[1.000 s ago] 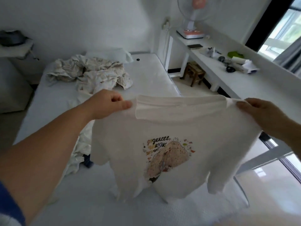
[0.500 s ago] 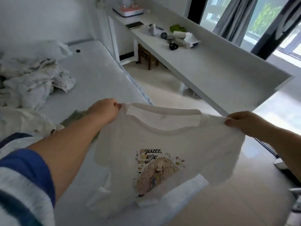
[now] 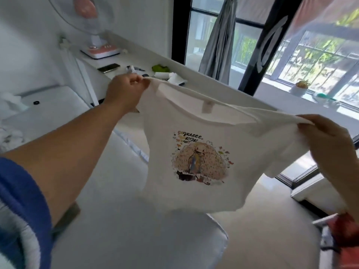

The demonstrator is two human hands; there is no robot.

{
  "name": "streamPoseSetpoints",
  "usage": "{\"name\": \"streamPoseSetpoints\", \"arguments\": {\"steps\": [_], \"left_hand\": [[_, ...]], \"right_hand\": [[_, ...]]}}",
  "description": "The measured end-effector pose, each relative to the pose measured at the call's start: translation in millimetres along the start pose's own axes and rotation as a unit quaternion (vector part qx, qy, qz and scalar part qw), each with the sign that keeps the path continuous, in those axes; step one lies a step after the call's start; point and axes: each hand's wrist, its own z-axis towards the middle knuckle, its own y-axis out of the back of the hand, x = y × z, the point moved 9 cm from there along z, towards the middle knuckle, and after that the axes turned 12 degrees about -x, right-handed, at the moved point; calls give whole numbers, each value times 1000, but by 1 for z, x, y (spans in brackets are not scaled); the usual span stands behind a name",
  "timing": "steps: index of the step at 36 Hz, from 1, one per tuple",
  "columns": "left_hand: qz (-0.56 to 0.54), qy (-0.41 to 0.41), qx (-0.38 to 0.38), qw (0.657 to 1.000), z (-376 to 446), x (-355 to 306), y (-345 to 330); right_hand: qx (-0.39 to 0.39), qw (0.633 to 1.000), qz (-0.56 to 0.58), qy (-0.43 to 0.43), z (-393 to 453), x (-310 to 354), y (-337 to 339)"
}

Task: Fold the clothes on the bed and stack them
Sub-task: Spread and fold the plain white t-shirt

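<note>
You've got the white T-shirt (image 3: 196, 152) up in the air over the bed (image 3: 120, 220) edge, L hand (image 3: 124, 92) & R hand (image 3: 328, 144) each pinching a shoulder. Shoulder line runs left-right, tilted down to the right; hem hangs down, print faces you.

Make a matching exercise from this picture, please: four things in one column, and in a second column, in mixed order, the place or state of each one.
Things
1. white T-shirt
2. table fan
3. smartphone
4. grey curtain

Places or states
A. lies flat on the white desk
B. hangs at the window
C. held up in the air, spread out, print facing the camera
D. stands at the far end of the desk, by the wall

Pairs: 1-C, 2-D, 3-A, 4-B

The left hand and the right hand each grip one shoulder of the T-shirt.
</note>
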Motion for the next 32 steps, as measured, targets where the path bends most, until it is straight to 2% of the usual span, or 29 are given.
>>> {"name": "streamPoseSetpoints", "arguments": {"steps": [5,9,16,19,24,27,32], "left_hand": [[-16,5,27,999,-31,36,16],[25,29,74,996,-70,102,30],[115,67,200,971,-175,248,46],[148,87,240,955,-227,319,54],[228,67,319,917,-319,429,68],[254,72,336,904,-367,487,77],[279,70,307,907,-411,547,101]], "right_hand": [[50,998,-26,-15,-49,6,-5],[147,988,-41,-39,-122,-16,-28],[254,949,-182,-28,-292,-105,-75],[285,934,-208,-60,-369,-149,-100],[316,916,-212,-124,-486,-215,-141],[336,902,-232,-139,-545,-246,-159],[444,849,-266,-108,-623,-270,-176]]}}
